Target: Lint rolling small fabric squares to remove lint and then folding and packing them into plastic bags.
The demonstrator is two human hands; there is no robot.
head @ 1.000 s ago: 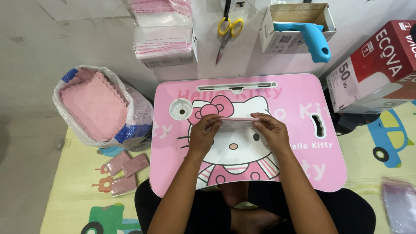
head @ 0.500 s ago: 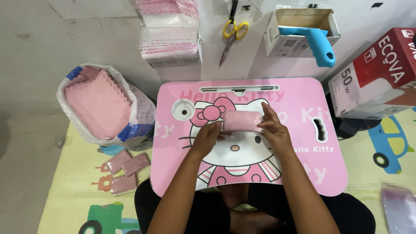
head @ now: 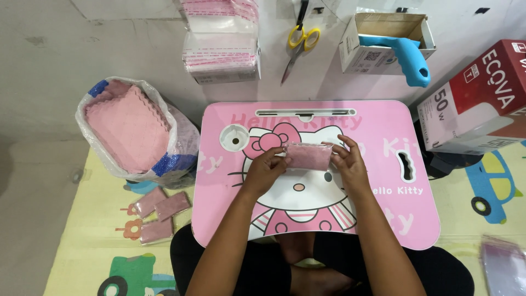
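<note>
A small clear packet with a folded pink cloth (head: 308, 155) is held flat above the pink lap table (head: 383, 131). My left hand (head: 265, 169) grips its left end and my right hand (head: 347, 163) grips its right end, fingers curled over the top edge. Both forearms reach in from the bottom over my crossed legs.
A plastic bag of pink cloths (head: 130, 130) stands left of the table, with three packed pink packets (head: 158, 213) on the mat below it. Behind the table lie a stack of clear bags (head: 221, 46), yellow-handled scissors (head: 298, 41), a small carton with a blue tool (head: 392, 44) and a red-and-white box (head: 482, 98). More clear bags (head: 504, 263) lie at the lower right.
The packet was edge-on between both hands a second ago. It has been turned so its flat pink face shows, and both hands keep hold of its ends.
</note>
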